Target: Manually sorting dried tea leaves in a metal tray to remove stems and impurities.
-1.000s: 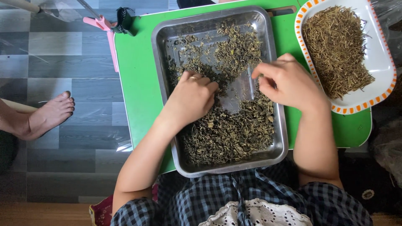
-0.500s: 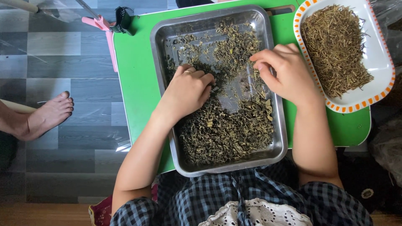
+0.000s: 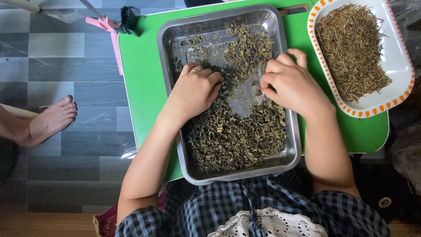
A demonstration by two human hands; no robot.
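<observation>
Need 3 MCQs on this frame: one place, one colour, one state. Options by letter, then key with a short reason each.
1. Where does the white dish with the orange-patterned rim sit relative to the metal tray?
A. On the person's right
B. On the person's left
C. Inside the tray

2. What colour is the table top?
A. Blue
B. Green
C. Red

3. How do the left hand and right hand stand?
A. Both raised clear of the tray
B. Both down in the tray among the dried leaves
C. One resting on the dish

Key: 1 A, the dish lies beyond the right hand. 2 B, green shows all around the tray. 3 B, both hands' fingers curl into the leaves.
</observation>
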